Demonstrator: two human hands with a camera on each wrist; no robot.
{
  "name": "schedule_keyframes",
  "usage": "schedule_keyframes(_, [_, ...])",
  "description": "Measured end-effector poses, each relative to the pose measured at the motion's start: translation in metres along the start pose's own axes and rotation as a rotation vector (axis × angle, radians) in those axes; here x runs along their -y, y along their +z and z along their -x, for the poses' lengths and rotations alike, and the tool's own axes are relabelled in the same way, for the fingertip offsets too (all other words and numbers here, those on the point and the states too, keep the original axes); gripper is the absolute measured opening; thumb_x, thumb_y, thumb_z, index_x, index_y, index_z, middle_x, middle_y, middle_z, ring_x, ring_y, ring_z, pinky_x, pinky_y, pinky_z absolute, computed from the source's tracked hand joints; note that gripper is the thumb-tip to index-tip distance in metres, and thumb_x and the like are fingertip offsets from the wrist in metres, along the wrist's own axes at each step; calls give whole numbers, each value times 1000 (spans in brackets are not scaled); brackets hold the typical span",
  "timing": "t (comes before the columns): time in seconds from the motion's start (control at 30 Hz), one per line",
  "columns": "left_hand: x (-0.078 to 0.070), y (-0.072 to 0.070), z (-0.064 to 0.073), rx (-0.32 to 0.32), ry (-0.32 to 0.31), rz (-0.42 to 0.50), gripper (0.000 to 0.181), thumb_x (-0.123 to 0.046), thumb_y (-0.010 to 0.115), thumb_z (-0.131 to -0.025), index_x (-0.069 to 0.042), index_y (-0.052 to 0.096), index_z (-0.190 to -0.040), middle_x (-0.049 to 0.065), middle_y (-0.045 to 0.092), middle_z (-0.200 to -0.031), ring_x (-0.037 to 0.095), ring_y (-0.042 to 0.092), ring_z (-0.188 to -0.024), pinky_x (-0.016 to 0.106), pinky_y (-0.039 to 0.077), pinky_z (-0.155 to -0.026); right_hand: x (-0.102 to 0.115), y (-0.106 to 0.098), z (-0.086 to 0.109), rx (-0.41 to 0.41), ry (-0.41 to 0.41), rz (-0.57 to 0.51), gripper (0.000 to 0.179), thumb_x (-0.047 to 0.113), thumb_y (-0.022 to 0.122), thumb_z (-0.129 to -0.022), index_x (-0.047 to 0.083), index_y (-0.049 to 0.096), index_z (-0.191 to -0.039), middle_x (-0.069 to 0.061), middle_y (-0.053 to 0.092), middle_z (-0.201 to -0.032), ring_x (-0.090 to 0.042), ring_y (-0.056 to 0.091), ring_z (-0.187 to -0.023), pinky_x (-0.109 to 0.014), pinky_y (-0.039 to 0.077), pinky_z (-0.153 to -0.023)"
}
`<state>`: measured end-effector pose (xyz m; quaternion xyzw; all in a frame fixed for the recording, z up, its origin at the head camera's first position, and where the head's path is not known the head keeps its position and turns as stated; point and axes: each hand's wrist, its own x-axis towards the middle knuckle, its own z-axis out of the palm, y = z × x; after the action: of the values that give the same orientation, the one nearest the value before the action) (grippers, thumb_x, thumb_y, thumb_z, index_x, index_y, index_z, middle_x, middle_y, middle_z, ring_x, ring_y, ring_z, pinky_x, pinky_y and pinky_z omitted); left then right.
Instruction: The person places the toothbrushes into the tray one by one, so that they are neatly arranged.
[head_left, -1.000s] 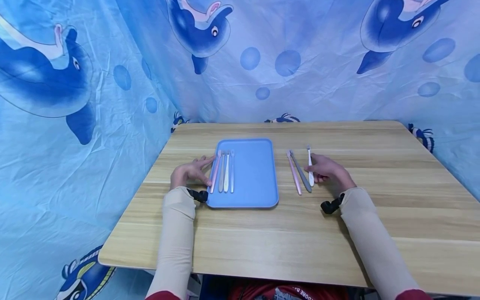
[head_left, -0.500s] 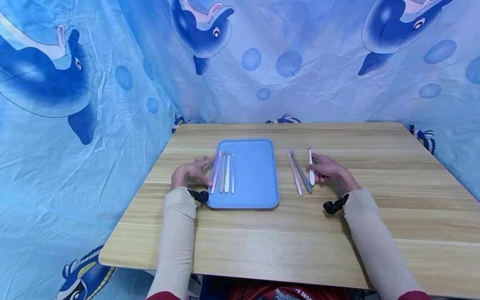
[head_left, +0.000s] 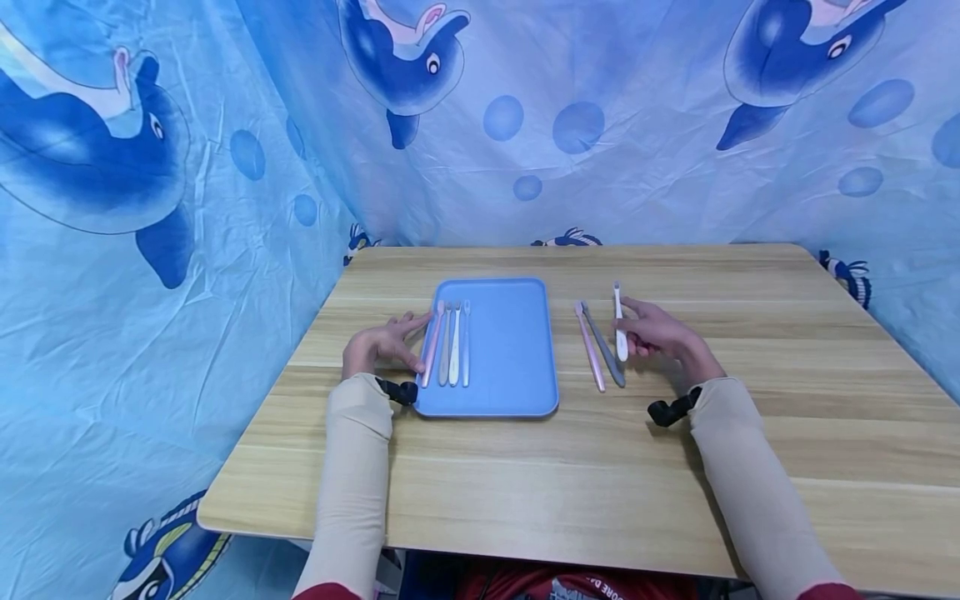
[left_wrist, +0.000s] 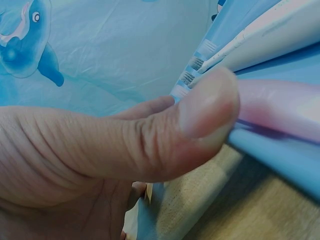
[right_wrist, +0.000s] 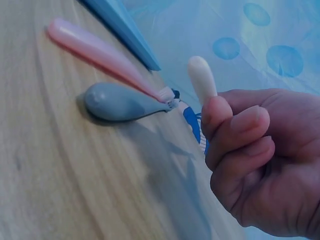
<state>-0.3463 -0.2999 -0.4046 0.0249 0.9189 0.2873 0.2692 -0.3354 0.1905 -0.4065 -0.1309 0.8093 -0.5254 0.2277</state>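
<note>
My right hand [head_left: 657, 327] pinches a white toothbrush [head_left: 620, 325] above the table, its bristle end pointing away; the handle end [right_wrist: 201, 75] shows past the curled fingers in the right wrist view. Just left of it a grey toothbrush [head_left: 602, 343] and a pink toothbrush [head_left: 590, 350] lie on the wood. My left hand [head_left: 384, 343] is at the left rim of the blue tray [head_left: 513, 350], thumb and forefinger spread apart. Its thumb [left_wrist: 210, 107] touches the handle end of another pink toothbrush [left_wrist: 275, 102], which lies leftmost in the tray.
Beside that pink toothbrush in the tray lie a grey one [head_left: 444, 354], a white one [head_left: 454, 350] and a blue one [head_left: 466, 350], roughly parallel. A wooden table [head_left: 570, 475] carries everything. A blue dolphin-print curtain [head_left: 465, 192] stands behind and at the left.
The right hand has lifted the white toothbrush and shifted it slightly away from the body, up off the table. The left hand and the tray stay as they were.
</note>
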Motion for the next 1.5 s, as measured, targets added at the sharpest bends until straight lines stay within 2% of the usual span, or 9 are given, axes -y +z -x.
schedule_keyframes(0.23, [-8,-1,14,10,26,-21,124,-35,92,-68,-39,9,-160,7,-14,-171,37,-22,-155,69,-10,-121,5,1,-4,8,-29,-94,71,25,41,-108,8,-4,-161,10,55,-56,-2,42,-42,-18,34,-42])
schedule_keyframes(0.4, [-11,-1,16,15,30,-29,124,-37,91,-68,-39,9,-160,8,-13,-171,36,-22,-156,69,-9,-122,10,3,-5,48,-109,-336,68,24,39,-109,9,-2,-162,11,52,-53,1,40,-38,-15,31,-38])
schedule_keyframes(0.53, [-5,-2,8,13,22,-21,126,-40,93,-64,-43,10,-159,5,-13,-171,34,-22,-156,68,-9,-123,13,4,-3,75,-138,-510,67,22,38,-109,11,-2,-162,10,53,-53,0,41,-36,-14,30,-36])
schedule_keyframes(0.63, [5,-3,-6,13,23,-21,133,-46,94,-56,-46,10,-158,2,-14,-171,32,-23,-156,69,-11,-122,13,3,-2,78,-129,-553,67,22,39,-109,12,-2,-162,8,54,-53,-1,41,-36,-15,29,-36])
schedule_keyframes(0.73, [10,-4,-11,18,33,-37,135,-49,94,-54,-46,9,-159,1,-15,-171,33,-24,-156,70,-10,-121,10,1,-3,57,-121,-472,68,22,39,-109,10,-2,-162,9,53,-53,0,41,-37,-15,30,-37])
schedule_keyframes(0.9, [-3,-2,6,23,38,-48,126,-42,91,-66,-42,7,-160,6,-15,-171,36,-24,-155,69,-9,-122,-3,-3,-2,-7,-26,-165,69,22,40,-109,8,-2,-161,10,55,-56,-1,42,-42,-16,34,-41])
schedule_keyframes(1.0, [-6,-3,11,22,32,-26,126,-40,92,-65,-43,8,-160,6,-15,-171,36,-24,-155,69,-11,-121,-9,-4,-1,-12,44,-19,71,21,41,-107,4,-2,-161,9,56,-57,-2,43,-44,-18,35,-43])
schedule_keyframes(1.37, [12,-3,-14,10,9,-22,126,-40,93,-63,-51,10,-157,-1,-14,-171,31,-24,-156,67,-9,-123,-9,0,-4,-22,145,224,78,16,42,-105,-4,-12,-157,4,58,-55,-5,48,-43,-20,37,-41])
schedule_keyframes(1.5, [13,-3,-17,15,8,-3,128,-41,94,-60,-51,11,-157,-2,-13,-171,29,-24,-156,66,-10,-123,-5,2,-1,-29,155,287,72,17,41,-105,-8,-2,-157,2,57,-55,-6,49,-43,-21,37,-41])
